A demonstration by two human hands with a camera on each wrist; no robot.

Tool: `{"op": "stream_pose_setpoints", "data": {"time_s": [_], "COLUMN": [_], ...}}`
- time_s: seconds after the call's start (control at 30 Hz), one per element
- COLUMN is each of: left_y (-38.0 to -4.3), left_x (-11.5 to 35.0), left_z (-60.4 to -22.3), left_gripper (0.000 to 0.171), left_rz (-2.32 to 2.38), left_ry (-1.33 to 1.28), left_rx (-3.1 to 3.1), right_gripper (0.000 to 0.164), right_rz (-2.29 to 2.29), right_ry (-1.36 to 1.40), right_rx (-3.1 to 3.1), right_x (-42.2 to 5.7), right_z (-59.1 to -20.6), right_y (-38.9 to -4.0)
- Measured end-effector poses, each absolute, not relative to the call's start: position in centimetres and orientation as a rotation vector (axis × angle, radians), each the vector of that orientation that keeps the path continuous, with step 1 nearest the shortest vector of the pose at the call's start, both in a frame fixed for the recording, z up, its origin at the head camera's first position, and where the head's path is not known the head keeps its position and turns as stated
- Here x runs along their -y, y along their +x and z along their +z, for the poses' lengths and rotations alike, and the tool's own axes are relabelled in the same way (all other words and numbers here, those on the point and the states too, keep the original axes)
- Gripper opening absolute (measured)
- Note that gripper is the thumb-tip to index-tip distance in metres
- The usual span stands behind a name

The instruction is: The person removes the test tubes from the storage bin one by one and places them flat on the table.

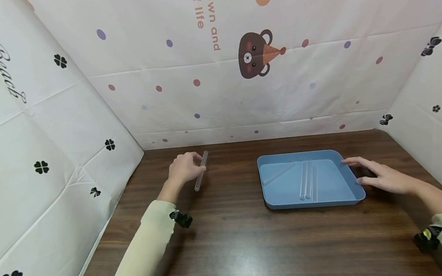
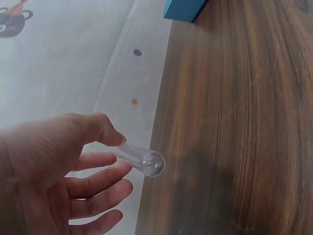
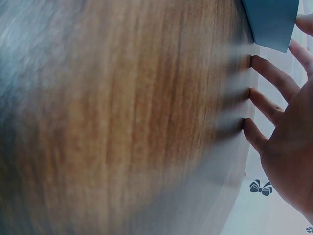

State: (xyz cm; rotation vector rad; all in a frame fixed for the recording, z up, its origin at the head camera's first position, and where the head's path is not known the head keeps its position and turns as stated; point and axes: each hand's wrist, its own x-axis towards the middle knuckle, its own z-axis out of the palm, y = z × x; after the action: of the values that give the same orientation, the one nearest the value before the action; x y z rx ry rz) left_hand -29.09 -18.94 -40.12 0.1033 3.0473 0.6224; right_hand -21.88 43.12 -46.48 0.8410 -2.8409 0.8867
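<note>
The left hand point(image 1: 186, 168) pinches one clear tube point(image 1: 201, 171) between thumb and fingertips; the remaining fingers are loosely bent. Tube position: to the left of the blue tray point(image 1: 339, 179), well apart from it, tilted, with the rounded end toward the person. Contact between this tube and the table cannot be determined.

The right hand point(image 1: 389, 179) is located at the right side of the tray. Its fingers are spread apart, with the thumb and index finger at the tray's right wall.

Tray contents: three clear tubes point(image 1: 304, 179) lie side by side near the middle; a slanted tube point(image 1: 279, 173) lies in the left part.

The tray rests on a dark wood-grain table point(image 1: 227, 227). Beyond the tray stands a white printed cloth point(image 1: 187, 102) bearing a brown bear figure point(image 1: 251, 54). Pale sleeves point(image 1: 147, 245) cover both forearms, each below a wrist-mounted black device point(image 1: 181, 219).
</note>
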Motion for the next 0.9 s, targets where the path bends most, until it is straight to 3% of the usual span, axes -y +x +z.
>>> {"op": "stream_pose_setpoints", "data": {"time_s": [0.9], "left_y": [-27.8], "left_x": [22.6], "left_z": [-41.0], "left_gripper": [0.044], "left_rz": [0.514], "left_ry": [-0.019], "left_rx": [-3.052], "right_gripper": [0.062], "right_rz": [0.908], "right_ry": [0.868], "right_rx": [2.833], "right_x": [-43.3], "right_z": [-46.5], "right_y": [-22.7]}}
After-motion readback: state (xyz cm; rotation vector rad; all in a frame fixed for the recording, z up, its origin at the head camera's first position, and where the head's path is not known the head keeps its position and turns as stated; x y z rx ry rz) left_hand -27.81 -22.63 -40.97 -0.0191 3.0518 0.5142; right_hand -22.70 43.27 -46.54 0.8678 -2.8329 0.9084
